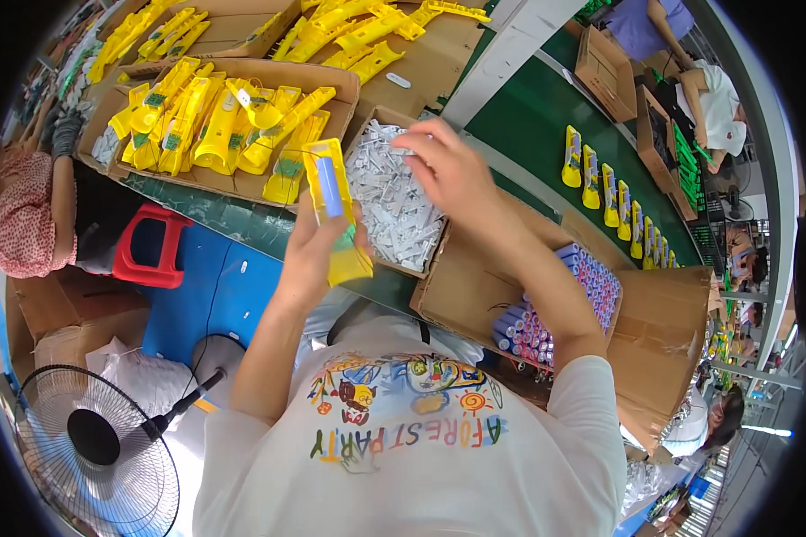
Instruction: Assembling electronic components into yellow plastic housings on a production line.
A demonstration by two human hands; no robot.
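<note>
My left hand (pixel 307 255) grips a yellow plastic housing (pixel 351 268), held upright near the bench edge. A purple battery cell (pixel 330 187) lies in the upper part of this housing, with a green circuit board below it, partly behind my fingers. Over a cardboard box of small grey-white plastic parts (pixel 394 201) hovers my right hand (pixel 452 174). Its fingers are curved and apart, and nothing shows between them. Just left of the box, a large carton (pixel 349 106) holds several yellow housings (pixel 219 134) with boards and thin wires.
To the right, purple battery cells (pixel 569 309) fill part of an open carton (pixel 461 286). Yellow housings (pixel 611 199) stand in a row on a green surface (pixel 519 116). A fan (pixel 94 438), a red stool (pixel 152 246) and a co-worker (pixel 31 215) are at left.
</note>
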